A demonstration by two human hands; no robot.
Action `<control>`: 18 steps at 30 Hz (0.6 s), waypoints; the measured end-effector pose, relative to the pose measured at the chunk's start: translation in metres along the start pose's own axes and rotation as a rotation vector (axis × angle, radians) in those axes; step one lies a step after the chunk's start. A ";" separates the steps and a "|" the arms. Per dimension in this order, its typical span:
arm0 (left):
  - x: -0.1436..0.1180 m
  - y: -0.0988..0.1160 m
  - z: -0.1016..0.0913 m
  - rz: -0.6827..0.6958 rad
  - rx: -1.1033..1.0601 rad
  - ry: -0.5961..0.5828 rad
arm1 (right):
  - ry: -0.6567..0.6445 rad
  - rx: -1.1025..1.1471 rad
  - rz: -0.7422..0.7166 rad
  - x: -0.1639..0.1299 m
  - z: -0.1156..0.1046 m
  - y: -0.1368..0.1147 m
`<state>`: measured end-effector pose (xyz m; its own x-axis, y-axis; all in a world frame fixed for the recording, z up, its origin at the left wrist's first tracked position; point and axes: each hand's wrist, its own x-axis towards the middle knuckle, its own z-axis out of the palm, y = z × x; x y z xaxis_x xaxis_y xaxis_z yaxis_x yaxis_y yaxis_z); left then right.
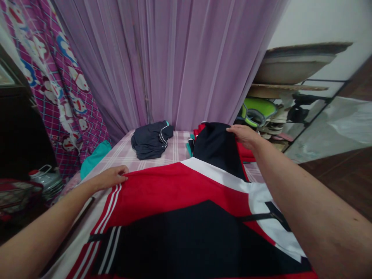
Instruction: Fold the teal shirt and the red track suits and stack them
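A red, black and white jacket [162,186] lies spread flat across the bed in front of me. White stripes run along its ribbed hem at the left, and its white collar part [261,193] is at the right. My left hand [113,177] pinches the far corner of the striped hem. My right hand [243,135] grips the black sleeve [217,145], which points away toward the curtain. The near edge of the jacket runs out of view at the bottom.
A dark folded garment [152,139] with white piping sits at the back of the checked bed [180,143]. Red folded clothes [247,153] lie partly behind the sleeve. A teal cloth [95,157] is at the left edge. Purple curtains [180,58] hang behind; a cluttered rack [302,93] stands right.
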<state>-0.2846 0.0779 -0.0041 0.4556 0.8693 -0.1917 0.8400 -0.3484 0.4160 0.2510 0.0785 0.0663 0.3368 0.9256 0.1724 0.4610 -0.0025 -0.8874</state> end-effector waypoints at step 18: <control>-0.114 0.064 0.033 0.145 0.309 0.034 | -0.604 0.038 0.142 -0.236 -0.054 0.064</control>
<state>-0.2729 -0.0551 0.0147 0.5706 0.8127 -0.1181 0.8194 -0.5540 0.1471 0.2454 -0.1606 -0.0076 -0.1371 0.9679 -0.2107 0.4122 -0.1376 -0.9007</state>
